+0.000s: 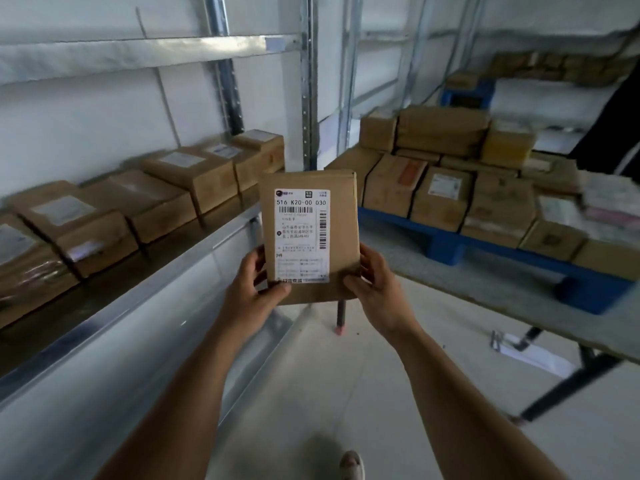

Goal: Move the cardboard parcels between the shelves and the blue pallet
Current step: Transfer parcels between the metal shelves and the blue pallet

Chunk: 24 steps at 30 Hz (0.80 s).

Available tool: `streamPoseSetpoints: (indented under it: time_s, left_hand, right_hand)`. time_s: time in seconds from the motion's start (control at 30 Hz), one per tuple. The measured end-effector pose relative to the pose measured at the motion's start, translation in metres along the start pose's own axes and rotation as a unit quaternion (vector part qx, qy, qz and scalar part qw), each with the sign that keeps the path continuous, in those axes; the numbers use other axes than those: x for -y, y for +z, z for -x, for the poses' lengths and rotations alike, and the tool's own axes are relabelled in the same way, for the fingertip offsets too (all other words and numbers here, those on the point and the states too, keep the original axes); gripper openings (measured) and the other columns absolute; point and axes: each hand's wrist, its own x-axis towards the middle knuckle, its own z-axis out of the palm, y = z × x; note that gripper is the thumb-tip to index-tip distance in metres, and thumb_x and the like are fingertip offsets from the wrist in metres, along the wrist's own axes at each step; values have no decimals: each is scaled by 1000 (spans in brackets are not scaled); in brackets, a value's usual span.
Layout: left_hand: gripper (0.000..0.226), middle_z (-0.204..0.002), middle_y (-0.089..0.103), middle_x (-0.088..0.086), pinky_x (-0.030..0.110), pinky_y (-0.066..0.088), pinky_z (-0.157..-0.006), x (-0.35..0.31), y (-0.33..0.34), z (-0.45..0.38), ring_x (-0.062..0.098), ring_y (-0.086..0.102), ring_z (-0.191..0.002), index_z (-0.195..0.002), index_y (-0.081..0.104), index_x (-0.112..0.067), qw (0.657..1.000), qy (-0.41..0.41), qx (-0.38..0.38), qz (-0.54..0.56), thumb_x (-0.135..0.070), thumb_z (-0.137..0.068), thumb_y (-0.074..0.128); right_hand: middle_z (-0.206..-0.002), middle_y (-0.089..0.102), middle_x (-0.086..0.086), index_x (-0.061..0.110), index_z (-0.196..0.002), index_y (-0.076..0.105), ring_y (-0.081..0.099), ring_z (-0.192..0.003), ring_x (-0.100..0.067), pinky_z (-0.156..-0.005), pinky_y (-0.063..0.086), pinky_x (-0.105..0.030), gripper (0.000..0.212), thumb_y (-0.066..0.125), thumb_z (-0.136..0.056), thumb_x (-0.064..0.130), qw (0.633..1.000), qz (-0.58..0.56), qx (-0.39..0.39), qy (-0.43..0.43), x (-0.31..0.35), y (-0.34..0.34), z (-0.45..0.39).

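Two bare forearms rise from the bottom of the frame. Left hand [254, 289] and right hand [375, 289] grip a flat cardboard parcel [343, 233] by its lower corners, fingers curled round the edges and thumbs pressed on its front. It is held upright at frame centre, in the air, its white shipping label [302, 233] facing the camera. At left, a metal shelf [194, 251] carries a row of labelled parcels [145, 199] side by side. At right, a blue pallet [446, 245] stacked with more boxes [450, 174] sits on a grey table [485, 289] with dark legs. White walls and steel uprights fill the background. Pale floor [311, 375] runs below, a shoe tip [351, 464] at bottom centre.
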Motion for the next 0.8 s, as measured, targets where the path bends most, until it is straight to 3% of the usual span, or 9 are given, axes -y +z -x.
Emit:
streamPoseSetpoints:
  time_s: [0.17, 0.23, 0.3, 0.4, 0.53, 0.6, 0.67, 0.73, 0.8]
  left_hand:
    - [58, -111, 51, -29, 1, 44, -59, -31, 53, -61, -22, 52, -90, -136, 35, -39, 996, 51, 67, 16, -27, -87, 63]
    - [55, -110, 50, -29, 2, 43, -59, -49, 77, -90, -24, 51, -87, -130, 34, -48, 994, 67, 89, 17, -31, -87, 62]
    - [53, -118, 51, -22, 11, 45, -75, -62, 94, -112, -14, 53, -94, -126, 33, -53, 992, 78, 96, 10, -31, -87, 62]
    - [56, -128, 51, -12, 31, 47, -90, -79, 129, -154, 0, 52, -107, -135, 35, -46, 988, 100, 120, 9, -33, -87, 61]
    - [53, -122, 52, -20, 20, 38, -81, -97, 176, -203, -6, 50, -101, -135, 36, -43, 979, 118, 164, 17, -36, -88, 59]
    - [52, -106, 46, -37, 11, 34, -74, -108, 199, -221, -14, 48, -94, -127, 31, -55, 974, 134, 180, 26, -38, -87, 59]
    - [57, -99, 37, -44, 7, 36, -66, -119, 222, -235, -21, 45, -85, -123, 22, -58, 969, 148, 194, 42, -36, -87, 61]
    - [62, -107, 41, -37, 4, 43, -64, -129, 246, -249, -23, 48, -87, -132, 23, -46, 959, 162, 223, 61, -28, -88, 62]
    - [57, -122, 48, -20, 9, 48, -80, -138, 272, -259, -16, 51, -102, -134, 30, -37, 950, 174, 249, 72, -22, -89, 62]
  right_hand:
    - [-131, 52, 11, 35, -145, 31, 49, -121, -10, -99, 46, -39, 57, 52, -95, 17, 998, 15, -66, -19, 1, -61, -37]
    - [-131, 50, 9, 35, -146, 31, 49, -122, -12, -101, 45, -46, 58, 52, -95, 18, 995, 7, -95, -32, 1, -87, -56]
    - [-136, 47, 5, 38, -145, 30, 47, -124, -14, -102, 44, -48, 59, 54, -93, 24, 993, 1, -115, -33, 1, -106, -69]
    - [-138, 43, 2, 40, -144, 31, 48, -122, -14, -99, 47, -46, 65, 57, -83, 39, 986, 2, -162, -47, 0, -140, -98]
    - [-140, 41, 1, 39, -145, 26, 47, -125, -13, -100, 47, -41, 69, 57, -83, 41, 976, 8, -206, -67, -5, -180, -128]
    - [-135, 47, 7, 38, -144, 27, 50, -119, -3, -93, 50, -26, 65, 56, -85, 38, 970, 11, -229, -79, -9, -200, -139]
    - [-128, 51, 13, 37, -142, 29, 53, -111, 6, -81, 49, -13, 61, 55, -87, 35, 962, 22, -258, -82, -14, -220, -147]
    - [-128, 52, 12, 32, -145, 29, 54, -109, 6, -79, 48, -10, 63, 54, -87, 35, 955, 24, -287, -77, -17, -241, -150]
    - [-128, 53, 11, 29, -146, 28, 54, -111, 5, -81, 48, -10, 65, 54, -87, 34, 948, 20, -310, -70, -21, -262, -150]
